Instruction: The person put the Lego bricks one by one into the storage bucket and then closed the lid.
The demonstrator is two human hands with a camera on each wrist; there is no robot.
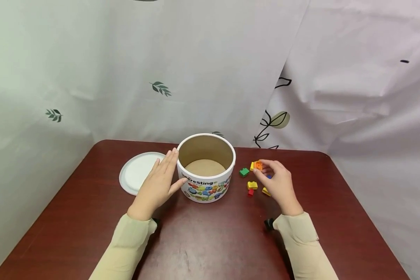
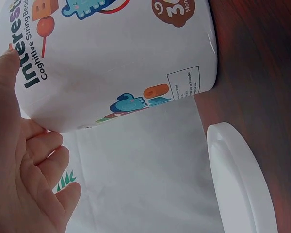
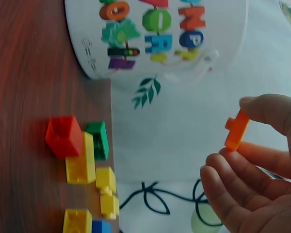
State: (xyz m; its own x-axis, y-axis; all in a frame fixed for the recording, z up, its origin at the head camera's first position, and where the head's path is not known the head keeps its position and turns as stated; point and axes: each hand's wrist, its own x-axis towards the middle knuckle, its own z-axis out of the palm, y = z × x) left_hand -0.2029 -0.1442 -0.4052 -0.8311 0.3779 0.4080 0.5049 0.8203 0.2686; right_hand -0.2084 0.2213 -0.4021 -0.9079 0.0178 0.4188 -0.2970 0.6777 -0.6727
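My left hand (image 1: 157, 182) rests against the left side of a white round bucket (image 1: 210, 190) printed with colourful letters, its fingers straight. In the left wrist view the thumb (image 2: 5, 68) lies on the printed wall. The bucket stands upright without its lid, and its visible bottom is bare. Right of it, my right hand (image 1: 278, 184) pinches an orange toy building block (image 3: 237, 128) between thumb and fingertip, raised above the tabletop. Near that hand lie a green block (image 1: 244, 172), a red block (image 1: 251, 192), several yellow blocks (image 1: 252, 185) and a partly hidden blue block (image 1: 269, 177).
A white round lid (image 1: 136, 173) lies left of the bucket, partly behind my left hand. Everything stands on a dark red-brown table (image 1: 210, 241). A pale curtain (image 1: 203, 77) with leaf prints hangs close behind the table's far edge.
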